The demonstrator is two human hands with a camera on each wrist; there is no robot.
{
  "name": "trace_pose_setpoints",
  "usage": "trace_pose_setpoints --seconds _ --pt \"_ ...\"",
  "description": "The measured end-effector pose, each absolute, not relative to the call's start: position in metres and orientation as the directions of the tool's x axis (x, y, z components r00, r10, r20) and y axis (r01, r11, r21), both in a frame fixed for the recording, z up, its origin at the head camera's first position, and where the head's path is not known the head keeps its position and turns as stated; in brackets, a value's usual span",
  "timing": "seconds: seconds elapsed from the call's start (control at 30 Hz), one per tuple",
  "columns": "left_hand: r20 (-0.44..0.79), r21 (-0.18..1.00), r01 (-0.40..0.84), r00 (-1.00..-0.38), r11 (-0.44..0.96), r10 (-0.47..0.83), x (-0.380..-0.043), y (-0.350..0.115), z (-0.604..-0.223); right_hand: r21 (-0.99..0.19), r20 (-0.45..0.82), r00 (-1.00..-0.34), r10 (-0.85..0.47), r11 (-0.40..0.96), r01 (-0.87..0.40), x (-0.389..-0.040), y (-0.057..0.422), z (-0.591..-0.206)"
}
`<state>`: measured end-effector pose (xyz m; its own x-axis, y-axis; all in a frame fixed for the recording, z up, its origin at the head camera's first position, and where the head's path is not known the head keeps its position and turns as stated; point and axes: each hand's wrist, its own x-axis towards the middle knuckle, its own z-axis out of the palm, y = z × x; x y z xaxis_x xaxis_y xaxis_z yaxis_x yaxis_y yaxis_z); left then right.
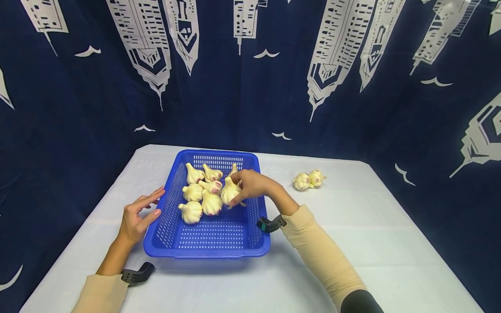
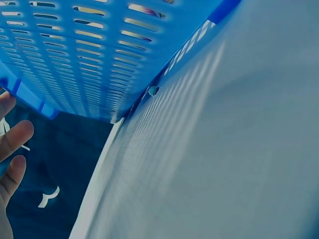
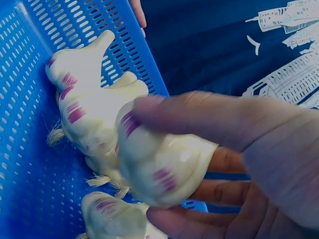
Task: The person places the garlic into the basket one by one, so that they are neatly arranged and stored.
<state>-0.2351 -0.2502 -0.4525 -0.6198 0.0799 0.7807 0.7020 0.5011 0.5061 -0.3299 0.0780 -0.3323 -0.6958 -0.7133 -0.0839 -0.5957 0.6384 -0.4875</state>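
A blue perforated plastic basket (image 1: 207, 253) sits on the white table with several garlic bulbs (image 1: 192, 212) gathered in its middle and far part. My right hand (image 1: 250, 184) reaches over its right side and grips one garlic bulb (image 1: 230, 191) between thumb and fingers. The right wrist view shows this bulb (image 3: 164, 169) close up, with purple streaks, beside other bulbs (image 3: 82, 114). At the basket's left rim, my left hand (image 1: 137, 217) touches the edge with its fingers extended. In the left wrist view its fingers (image 2: 17, 139) lie beside the basket wall (image 2: 99, 59).
Two more garlic bulbs (image 1: 309, 180) lie together on the white table (image 1: 344, 217), right of the basket. Behind the table hangs a dark blue cloth (image 1: 235, 108) printed with white buildings. Each wrist wears a black band (image 1: 138, 274).
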Motion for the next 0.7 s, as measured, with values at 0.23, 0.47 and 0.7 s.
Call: trace_pose_setpoints --seconds 0.23,0.47,0.7 --pt "0.784 0.505 0.710 -0.615 0.491 0.083 -0.235 -0.250 -0.452 -0.410 -0.153 -0.676 -0.721 0.668 -0.621 -0.331 0.077 -0.338" --pt "0.797 0.505 0.717 -0.601 0.480 0.058 -0.234 -0.248 -0.451 -0.349 -0.212 -0.680 -0.702 0.704 -0.618 -0.331 0.073 -0.342" --pt "0.802 0.512 0.708 -0.596 0.486 0.024 -0.237 -0.248 -0.456 -0.263 -0.247 -0.686 -0.684 0.729 -0.632 -0.331 0.067 -0.344"
